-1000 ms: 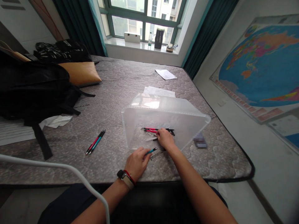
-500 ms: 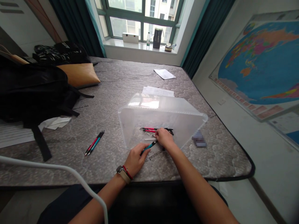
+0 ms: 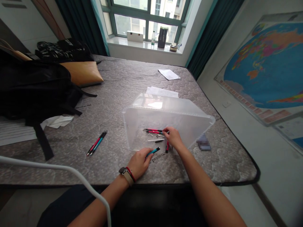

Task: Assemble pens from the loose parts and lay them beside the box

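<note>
A clear plastic bin (image 3: 194,123) lies on its side, its mouth facing me. Inside it are red-and-black pen parts (image 3: 153,130), thin refills (image 3: 155,140) and small bits too tiny to name. My left hand (image 3: 140,159), just outside the bin's mouth, grips a blue pen barrel (image 3: 153,152) with a black end. My right hand (image 3: 173,138) reaches into the bin, fingers bent together at the pen parts; whether something is pinched there is hidden. Below it lies a short red-and-black piece (image 3: 167,147). To the left, a red pen (image 3: 95,143) and a blue pen (image 3: 99,143) rest side by side.
The mattress (image 3: 118,78) carries a black backpack (image 3: 35,91) at the left and paper sheets (image 3: 162,91) behind the bin. A white cable (image 3: 59,167) crosses the lower left. Right of the bin is a blurred small item (image 3: 204,143).
My right hand has moved slightly right and away from the blue barrel, toward the pen parts. The dark tip at the barrel's end no longer shows. My left hand still holds the barrel.
</note>
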Available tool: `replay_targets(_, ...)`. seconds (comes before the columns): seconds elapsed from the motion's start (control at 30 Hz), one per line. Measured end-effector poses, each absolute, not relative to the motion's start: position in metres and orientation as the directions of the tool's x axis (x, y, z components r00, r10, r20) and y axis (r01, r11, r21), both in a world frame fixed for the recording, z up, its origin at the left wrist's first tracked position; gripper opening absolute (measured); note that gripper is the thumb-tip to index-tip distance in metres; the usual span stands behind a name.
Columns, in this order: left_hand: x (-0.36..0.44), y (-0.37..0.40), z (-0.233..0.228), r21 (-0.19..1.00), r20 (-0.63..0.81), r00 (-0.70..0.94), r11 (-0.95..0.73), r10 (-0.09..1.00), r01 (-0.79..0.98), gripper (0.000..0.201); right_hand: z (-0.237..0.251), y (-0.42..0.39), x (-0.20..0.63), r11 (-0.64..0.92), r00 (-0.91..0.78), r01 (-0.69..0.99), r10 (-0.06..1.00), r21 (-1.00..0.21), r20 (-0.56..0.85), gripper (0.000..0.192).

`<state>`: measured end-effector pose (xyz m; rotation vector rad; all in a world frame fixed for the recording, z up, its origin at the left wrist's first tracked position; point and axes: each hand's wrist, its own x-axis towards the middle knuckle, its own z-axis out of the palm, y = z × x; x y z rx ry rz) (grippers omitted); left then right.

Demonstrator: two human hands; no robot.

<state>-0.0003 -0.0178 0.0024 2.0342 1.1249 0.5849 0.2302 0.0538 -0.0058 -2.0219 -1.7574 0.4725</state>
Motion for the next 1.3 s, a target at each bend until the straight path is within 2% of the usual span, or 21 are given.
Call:
replay_targets(0.07, 0.0, -0.019, 0.001, 0.763, 0.034, 0.519, -0.358, 0.854, 0.538, 0.027, -0.009, 0.051, 0.226, -0.102, 0.094, 0.877, 0.995, -0.47, -0.041, 0.014)
replay_targets(0.17, 0.0, -0.02, 0.0, 0.751, 0.027, 0.521, -0.361, 0.853, 0.553, 0.026, -0.01, 0.048, 0.222, -0.154, 0.137, 0.903, 0.988, -0.4, -0.07, 0.017)
replay_targets(0.4, -0.001, -0.021, -0.002, 0.738, 0.007, 0.525, -0.358, 0.851, 0.571, 0.027, -0.001, 0.043, 0.231, -0.193, 0.3, 0.856, 0.941, -0.479, 0.157, 0.024)
replay_targets(0.47, -0.001, -0.022, -0.002, 0.735, 0.005, 0.525, -0.359, 0.851, 0.576, 0.027, -0.003, 0.042, 0.235, -0.212, 0.298, 0.86, 0.947, -0.464, 0.121, 0.024)
replay_targets(0.63, 0.0, -0.023, -0.001, 0.73, -0.016, 0.538, -0.358, 0.843, 0.582, 0.028, -0.013, 0.044, 0.238, -0.236, 0.21, 0.907, 0.971, -0.347, -0.111, 0.015)
replay_targets(0.73, 0.001, -0.023, 0.0, 0.732, -0.016, 0.536, -0.355, 0.844, 0.581, 0.028, -0.014, 0.044, 0.237, -0.221, 0.184, 0.917, 0.973, -0.332, -0.14, 0.016)
replay_targets(0.83, 0.001, -0.023, 0.001, 0.736, -0.019, 0.531, -0.347, 0.847, 0.581, 0.028, -0.014, 0.043, 0.235, -0.217, 0.19, 0.917, 0.976, -0.335, -0.11, 0.019)
replay_targets(0.9, 0.001, -0.023, 0.0, 0.738, -0.022, 0.538, -0.349, 0.842, 0.577, 0.028, -0.014, 0.043, 0.231, -0.176, 0.158, 0.912, 0.984, -0.37, -0.081, 0.021)
replay_targets(1.03, 0.0, -0.024, -0.001, 0.734, -0.019, 0.552, -0.364, 0.833, 0.574, 0.029, -0.008, 0.043, 0.225, -0.052, 0.071, 0.821, 0.997, -0.569, 0.011, 0.026)
replay_targets(1.2, 0.0, -0.023, 0.001, 0.734, -0.028, 0.543, -0.351, 0.839, 0.581, 0.028, 0.004, 0.042, 0.235, -0.09, 0.353, 0.694, 0.907, -0.715, 0.229, 0.034)
replay_targets(1.3, 0.0, -0.023, 0.003, 0.731, -0.036, 0.545, -0.35, 0.837, 0.586, 0.028, 0.0, 0.041, 0.243, -0.154, 0.474, 0.56, 0.865, -0.814, 0.163, 0.039)
